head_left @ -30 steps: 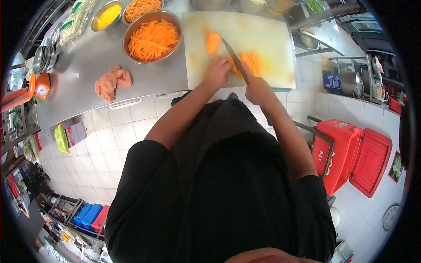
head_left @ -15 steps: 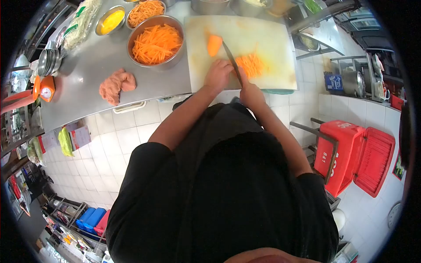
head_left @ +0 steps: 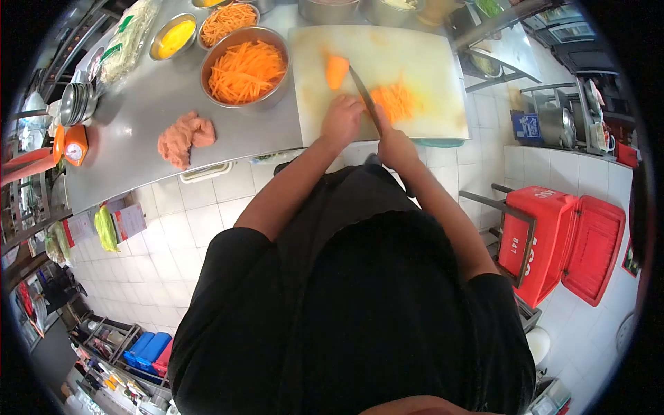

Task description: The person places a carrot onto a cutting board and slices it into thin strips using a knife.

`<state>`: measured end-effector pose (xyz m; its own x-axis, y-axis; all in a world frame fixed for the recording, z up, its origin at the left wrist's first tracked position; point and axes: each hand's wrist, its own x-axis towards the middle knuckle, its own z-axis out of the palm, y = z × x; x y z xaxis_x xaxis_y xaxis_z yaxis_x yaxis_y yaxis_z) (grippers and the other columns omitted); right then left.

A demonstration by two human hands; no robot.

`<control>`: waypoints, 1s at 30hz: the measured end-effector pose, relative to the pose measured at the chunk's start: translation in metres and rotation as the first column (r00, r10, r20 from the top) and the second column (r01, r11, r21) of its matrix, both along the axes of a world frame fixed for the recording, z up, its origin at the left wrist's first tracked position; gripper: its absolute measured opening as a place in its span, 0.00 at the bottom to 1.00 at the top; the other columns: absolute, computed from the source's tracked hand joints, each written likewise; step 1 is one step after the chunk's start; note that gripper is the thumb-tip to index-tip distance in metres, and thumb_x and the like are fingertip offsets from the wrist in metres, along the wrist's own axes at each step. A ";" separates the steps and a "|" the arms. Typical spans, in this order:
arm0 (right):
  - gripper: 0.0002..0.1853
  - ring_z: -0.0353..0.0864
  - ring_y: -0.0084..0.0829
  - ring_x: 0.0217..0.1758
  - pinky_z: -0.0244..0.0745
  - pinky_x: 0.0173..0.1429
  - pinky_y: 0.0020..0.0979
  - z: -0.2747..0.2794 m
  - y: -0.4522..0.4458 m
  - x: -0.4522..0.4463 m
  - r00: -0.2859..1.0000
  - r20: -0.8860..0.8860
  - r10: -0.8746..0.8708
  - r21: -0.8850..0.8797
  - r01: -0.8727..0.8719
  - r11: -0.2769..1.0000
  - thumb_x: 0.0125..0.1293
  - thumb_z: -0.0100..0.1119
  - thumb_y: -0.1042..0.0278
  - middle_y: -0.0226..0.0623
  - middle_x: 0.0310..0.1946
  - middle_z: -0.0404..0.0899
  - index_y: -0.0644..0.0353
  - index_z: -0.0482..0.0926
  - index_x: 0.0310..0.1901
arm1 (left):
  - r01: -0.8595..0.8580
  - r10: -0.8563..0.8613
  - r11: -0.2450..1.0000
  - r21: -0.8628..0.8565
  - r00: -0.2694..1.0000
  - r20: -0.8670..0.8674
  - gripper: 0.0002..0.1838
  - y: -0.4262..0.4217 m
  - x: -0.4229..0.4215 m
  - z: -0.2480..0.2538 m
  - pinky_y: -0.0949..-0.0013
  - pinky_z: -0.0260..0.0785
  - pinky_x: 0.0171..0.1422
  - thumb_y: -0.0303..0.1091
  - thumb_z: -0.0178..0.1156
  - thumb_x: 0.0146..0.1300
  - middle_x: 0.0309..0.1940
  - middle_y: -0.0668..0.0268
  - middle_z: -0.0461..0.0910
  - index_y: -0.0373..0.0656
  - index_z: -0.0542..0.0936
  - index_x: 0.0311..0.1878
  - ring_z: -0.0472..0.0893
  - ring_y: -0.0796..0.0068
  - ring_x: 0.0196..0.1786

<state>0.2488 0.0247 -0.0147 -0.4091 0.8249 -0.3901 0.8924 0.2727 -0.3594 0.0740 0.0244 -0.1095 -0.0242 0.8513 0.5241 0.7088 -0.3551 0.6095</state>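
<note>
My right hand [head_left: 396, 146] is closed round the handle of a kitchen knife [head_left: 362, 91], whose blade slants across the white cutting board [head_left: 439, 59] with its tip pointing away from me. My left hand [head_left: 342, 117] rests on the board just left of the blade, fingers curled in; whatever lies under them is hidden. Beyond those fingers is a thick chunk of carrot [head_left: 337, 72], close to the knife tip. Thin carrot strips [head_left: 394, 102] lie in a loose pile right of the blade.
Left of the board stands a metal bowl [head_left: 265, 94] of carrot strips, with a smaller bowl of shreds [head_left: 229, 23] behind it. A yellow-filled bowl [head_left: 174, 38], a crumpled pink cloth-like lump [head_left: 185, 139] and an orange scale [head_left: 74, 146] sit farther left. A red cooler [head_left: 536, 238] stands at right.
The camera view has shifted slightly. Both hands, the knife, the carrot chunk and the strips keep nearly the same places.
</note>
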 end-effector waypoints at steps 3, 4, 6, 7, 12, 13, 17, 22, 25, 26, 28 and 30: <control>0.48 0.86 0.65 0.41 0.77 0.50 0.60 0.015 0.013 0.004 0.998 0.032 0.057 -0.036 -0.056 0.998 0.63 0.50 0.80 0.66 0.37 0.85 0.45 0.45 0.84 | 0.021 -0.022 0.999 -0.024 0.999 -0.044 0.09 -0.003 0.001 0.002 0.53 0.74 0.56 0.20 0.61 0.57 0.42 0.58 0.84 0.39 0.84 0.40 0.81 0.51 0.49; 0.48 0.86 0.64 0.42 0.77 0.51 0.59 0.022 0.014 0.005 0.998 0.027 0.064 -0.040 -0.063 0.997 0.63 0.50 0.80 0.66 0.37 0.84 0.45 0.45 0.84 | 0.020 -0.021 0.999 -0.029 0.998 -0.055 0.09 -0.005 0.001 0.004 0.52 0.74 0.57 0.20 0.61 0.56 0.42 0.57 0.84 0.39 0.84 0.40 0.81 0.51 0.49; 0.48 0.86 0.64 0.43 0.77 0.53 0.58 0.034 0.015 0.006 0.996 0.018 0.082 -0.048 -0.081 0.996 0.62 0.50 0.80 0.67 0.38 0.84 0.45 0.47 0.84 | 0.021 -0.022 0.999 -0.026 0.999 -0.040 0.08 -0.006 0.001 0.007 0.52 0.73 0.57 0.20 0.61 0.56 0.42 0.57 0.84 0.39 0.84 0.39 0.81 0.51 0.49; 0.48 0.85 0.63 0.44 0.77 0.53 0.57 0.039 0.014 0.005 0.997 0.022 0.075 -0.061 -0.074 0.995 0.62 0.50 0.80 0.68 0.39 0.84 0.46 0.47 0.84 | 0.021 -0.022 0.999 -0.025 0.999 -0.031 0.08 -0.007 0.002 0.008 0.52 0.73 0.57 0.21 0.61 0.56 0.42 0.57 0.84 0.38 0.84 0.39 0.81 0.51 0.49; 0.48 0.85 0.64 0.46 0.77 0.54 0.58 0.037 0.007 0.008 0.999 0.017 0.038 -0.062 -0.037 0.997 0.61 0.51 0.80 0.69 0.39 0.83 0.47 0.49 0.84 | -0.006 0.006 1.000 0.008 0.998 -0.061 0.06 -0.005 0.002 0.010 0.55 0.73 0.55 0.21 0.63 0.52 0.38 0.60 0.82 0.40 0.83 0.34 0.79 0.55 0.48; 0.48 0.85 0.66 0.45 0.77 0.53 0.59 0.037 0.006 0.007 0.999 0.018 0.035 -0.079 -0.034 0.996 0.61 0.52 0.79 0.70 0.38 0.83 0.48 0.48 0.84 | -0.002 0.003 1.000 0.020 0.999 -0.044 0.06 -0.006 0.002 0.010 0.55 0.73 0.55 0.21 0.63 0.52 0.39 0.60 0.82 0.40 0.83 0.35 0.79 0.55 0.48; 0.49 0.87 0.62 0.46 0.79 0.53 0.59 0.028 -0.001 0.004 0.999 0.043 0.016 -0.082 -0.013 0.997 0.61 0.54 0.78 0.64 0.39 0.86 0.43 0.47 0.84 | 0.020 -0.021 0.999 -0.043 1.000 -0.015 0.09 -0.008 0.000 0.011 0.52 0.73 0.58 0.20 0.61 0.56 0.44 0.57 0.83 0.38 0.83 0.40 0.80 0.50 0.51; 0.50 0.87 0.61 0.45 0.79 0.52 0.58 0.034 -0.004 0.001 0.998 0.063 0.002 -0.068 0.002 0.998 0.61 0.54 0.78 0.63 0.38 0.86 0.42 0.46 0.84 | 0.033 -0.034 0.998 -0.051 0.999 -0.018 0.10 -0.006 0.000 0.014 0.52 0.73 0.59 0.21 0.62 0.56 0.44 0.56 0.83 0.37 0.84 0.42 0.80 0.51 0.51; 0.49 0.84 0.66 0.45 0.75 0.51 0.61 0.020 -0.004 0.004 1.000 0.010 -0.018 -0.113 0.019 0.993 0.62 0.54 0.78 0.67 0.38 0.84 0.43 0.45 0.84 | 0.028 -0.028 0.999 -0.036 1.000 -0.005 0.10 -0.006 -0.001 0.013 0.52 0.73 0.59 0.21 0.62 0.56 0.44 0.56 0.83 0.36 0.84 0.42 0.80 0.50 0.51; 0.49 0.84 0.66 0.44 0.75 0.51 0.61 0.015 -0.003 0.002 0.999 0.015 -0.029 -0.119 0.031 0.992 0.63 0.54 0.78 0.67 0.37 0.84 0.43 0.45 0.84 | 0.020 -0.020 0.999 -0.036 1.000 0.001 0.10 -0.006 -0.001 0.012 0.52 0.73 0.59 0.21 0.62 0.57 0.44 0.56 0.83 0.36 0.84 0.42 0.80 0.50 0.51; 0.48 0.85 0.66 0.43 0.76 0.50 0.61 0.007 -0.001 -0.002 0.998 0.028 -0.059 -0.130 0.062 0.990 0.63 0.53 0.78 0.66 0.37 0.84 0.43 0.45 0.84 | 0.012 -0.012 0.999 -0.034 1.000 0.014 0.10 -0.007 0.002 0.009 0.51 0.73 0.59 0.22 0.62 0.57 0.44 0.56 0.83 0.36 0.84 0.42 0.80 0.50 0.51; 0.48 0.85 0.65 0.42 0.76 0.49 0.60 0.003 0.003 -0.005 0.998 0.022 -0.051 -0.096 0.053 0.994 0.63 0.53 0.78 0.66 0.36 0.84 0.43 0.46 0.84 | 0.005 -0.005 1.000 0.000 1.000 -0.024 0.09 -0.001 0.002 0.008 0.53 0.72 0.59 0.22 0.62 0.54 0.43 0.59 0.83 0.39 0.84 0.40 0.79 0.53 0.51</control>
<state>0.2435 0.0275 -0.0121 -0.3586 0.8028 -0.4764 0.9115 0.1908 -0.3645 0.0755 0.0233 -0.1011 -0.0078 0.8512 0.5248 0.7213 -0.3587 0.5925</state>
